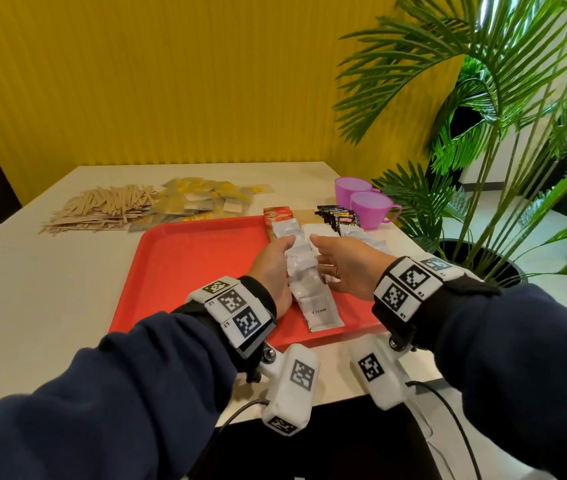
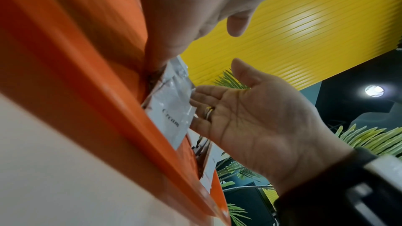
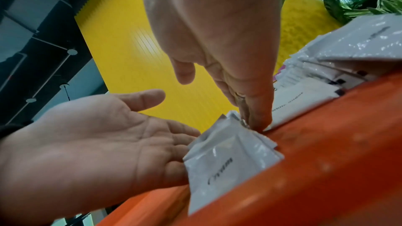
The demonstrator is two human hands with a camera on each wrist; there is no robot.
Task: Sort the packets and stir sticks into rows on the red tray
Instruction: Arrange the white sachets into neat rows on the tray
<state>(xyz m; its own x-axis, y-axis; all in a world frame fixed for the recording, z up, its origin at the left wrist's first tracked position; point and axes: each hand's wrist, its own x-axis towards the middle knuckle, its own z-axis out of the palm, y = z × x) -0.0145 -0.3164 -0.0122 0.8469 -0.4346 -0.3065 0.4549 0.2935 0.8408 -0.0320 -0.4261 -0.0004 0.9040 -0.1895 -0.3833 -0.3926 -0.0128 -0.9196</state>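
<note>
Cream packets squared into first row on red tray

Row of white cream packets [image 1: 304,282], frame centre, is pressed between flat, released left hand [image 1: 272,268] & right hand [image 1: 344,268] on red tray [image 1: 185,271]; stir sticks [image 1: 102,209], yellow packets [image 1: 199,202] upper left judged unsorted.

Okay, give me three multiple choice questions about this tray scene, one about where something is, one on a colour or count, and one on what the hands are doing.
1. Where do the wooden stir sticks lie?
A. on the red tray
B. on the table left of and beyond the tray
C. in a cup

2. How many purple cups stand by the tray?
A. one
B. two
C. four

3. What are the two hands doing?
A. flat against both sides of the cream packet row
B. lifting the tray
C. holding cups

Answers: 1 B, the sticks are piled off the red tray. 2 B, two cups show. 3 A, left hand and right hand flank the cream packet row, fingers straight.
</note>
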